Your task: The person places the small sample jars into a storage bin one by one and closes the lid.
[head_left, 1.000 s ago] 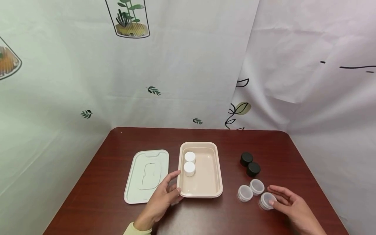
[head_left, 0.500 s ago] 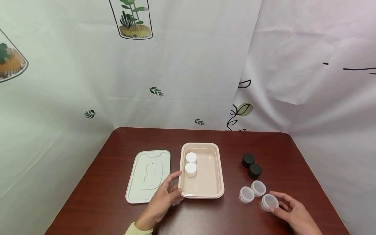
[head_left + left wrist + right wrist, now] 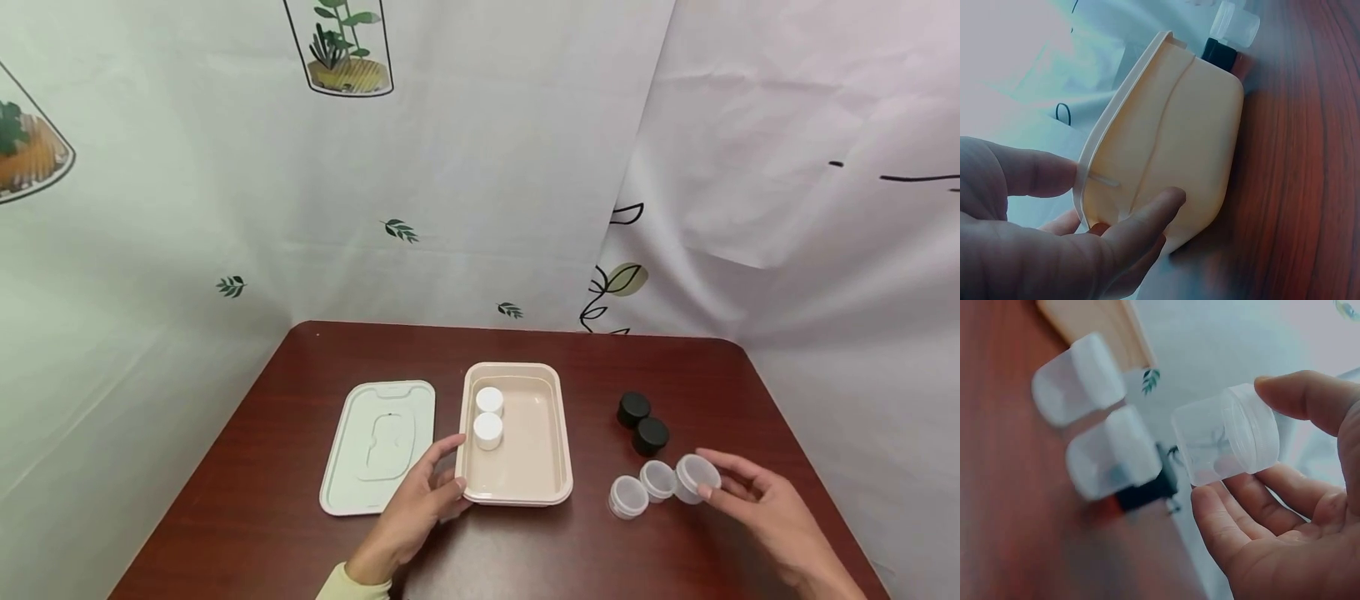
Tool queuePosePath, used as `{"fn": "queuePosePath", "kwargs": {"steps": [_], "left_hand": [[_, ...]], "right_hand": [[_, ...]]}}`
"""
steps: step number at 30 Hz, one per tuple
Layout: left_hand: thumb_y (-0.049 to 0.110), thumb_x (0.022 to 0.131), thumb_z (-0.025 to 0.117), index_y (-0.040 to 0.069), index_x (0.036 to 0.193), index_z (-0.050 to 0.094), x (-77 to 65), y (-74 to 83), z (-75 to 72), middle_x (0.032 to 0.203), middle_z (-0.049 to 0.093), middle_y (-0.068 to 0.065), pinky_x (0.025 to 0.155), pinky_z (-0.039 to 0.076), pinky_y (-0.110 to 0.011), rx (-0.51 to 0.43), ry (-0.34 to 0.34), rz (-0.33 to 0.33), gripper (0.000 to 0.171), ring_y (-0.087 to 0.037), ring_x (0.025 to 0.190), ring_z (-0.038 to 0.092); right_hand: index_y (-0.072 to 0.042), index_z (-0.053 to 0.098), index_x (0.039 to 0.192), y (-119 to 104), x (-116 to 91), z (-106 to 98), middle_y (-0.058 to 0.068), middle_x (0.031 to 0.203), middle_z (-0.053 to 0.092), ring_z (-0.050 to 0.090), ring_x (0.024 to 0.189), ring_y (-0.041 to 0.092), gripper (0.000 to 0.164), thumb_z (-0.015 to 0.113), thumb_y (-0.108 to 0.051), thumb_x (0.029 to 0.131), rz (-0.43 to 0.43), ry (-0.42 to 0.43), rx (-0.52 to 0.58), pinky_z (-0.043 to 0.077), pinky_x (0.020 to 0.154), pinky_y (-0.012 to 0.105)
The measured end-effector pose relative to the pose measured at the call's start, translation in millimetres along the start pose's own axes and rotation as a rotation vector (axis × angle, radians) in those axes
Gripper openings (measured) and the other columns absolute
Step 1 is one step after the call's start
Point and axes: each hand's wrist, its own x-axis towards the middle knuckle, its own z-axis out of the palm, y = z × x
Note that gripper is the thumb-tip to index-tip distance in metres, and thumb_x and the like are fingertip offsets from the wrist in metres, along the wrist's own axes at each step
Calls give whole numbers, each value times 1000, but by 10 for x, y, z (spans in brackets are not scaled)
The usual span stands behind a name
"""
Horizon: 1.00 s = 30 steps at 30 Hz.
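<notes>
My right hand (image 3: 772,508) grips a small clear jar with a frosted lid (image 3: 1225,434) between thumb and fingers. It is raised off the table, overlapping the neighbouring jar in the head view. Two similar jars, one on the left (image 3: 628,497) and one beside it (image 3: 658,481), stand on the table. My left hand (image 3: 420,504) holds the near left corner of a beige plastic container (image 3: 536,442), with its fingertips at the rim and outer wall (image 3: 1197,131). Inside, along the container's left side, sit a white-capped jar (image 3: 488,431) and another white one (image 3: 490,401) behind it.
Two black round-topped jars, the far one (image 3: 633,409) and the near one (image 3: 650,436), stand behind the clear jars. A pale green lid (image 3: 390,446) lies flat left of the container. Printed cloth (image 3: 480,167) hangs behind the dark red wooden table (image 3: 525,554).
My right hand has lifted the nearest clear jar off the table and moved it up and slightly away, beside the other two. My left hand keeps its hold on the container.
</notes>
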Motion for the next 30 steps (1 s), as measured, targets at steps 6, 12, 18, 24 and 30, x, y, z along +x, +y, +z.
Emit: {"fn": "queuePosePath", "kwargs": {"steps": [6, 12, 18, 24, 30], "left_hand": [[0, 103, 55, 5, 163, 29, -12, 12, -3, 146, 51, -36, 98, 59, -44, 0, -1, -1, 65, -29, 123, 65], [0, 103, 55, 5, 163, 29, -22, 2, -3, 146, 51, -36, 97, 60, -43, -1, -6, -2, 66, -30, 123, 65], [0, 103, 55, 5, 163, 29, -32, 6, -9, 146, 52, -35, 98, 59, -45, 3, -6, 1, 66, -29, 124, 65], [0, 103, 55, 4, 163, 28, -41, 0, -11, 149, 48, -36, 98, 59, -44, -7, -15, 4, 66, -30, 126, 64], [0, 103, 56, 4, 163, 28, -43, -8, -16, 152, 45, -36, 97, 60, -43, -14, -16, 10, 67, -31, 127, 63]], "right_hand": [[1, 57, 147, -354, 175, 292, -14, 122, 75, 72, 110, 2, 50, 72, -5, 99, -163, -90, -53, 60, 85, 22], [2, 59, 143, -594, 354, 702, -4, 119, 78, 74, 107, 7, 46, 71, -3, 99, -261, -222, -9, 61, 86, 24], [8, 55, 144, -701, 548, 1161, 20, 131, 71, 73, 113, 10, 55, 76, -8, 96, -258, -327, -13, 61, 90, 29], [7, 57, 143, -699, 725, 1545, 24, 134, 68, 72, 111, 14, 59, 80, -14, 94, -207, -379, -82, 61, 87, 27], [6, 62, 138, -694, 810, 1823, 20, 126, 72, 72, 109, 19, 56, 83, -15, 91, -210, -399, -131, 60, 85, 23]]}}
